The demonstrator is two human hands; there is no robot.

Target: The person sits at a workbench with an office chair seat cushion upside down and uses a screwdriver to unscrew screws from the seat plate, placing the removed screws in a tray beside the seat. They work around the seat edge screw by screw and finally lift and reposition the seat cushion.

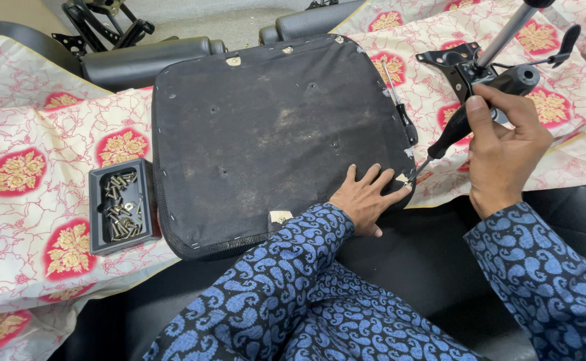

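1. seat cushion, upturned with its black fabric underside showing, lies on the flowered cloth between the tray of screws and the metal chair mechanism
2. to pry well, i judge: keep the tip low under the staple at the edge, lever gently, hold the fabric flat
3. left hand is spread, palm down, pressing the cushion's near right corner
4. right hand is closed around the black handle of a screwdriver, its tip at that corner, beside the left fingertips
5. a second screwdriver lies along the right edge
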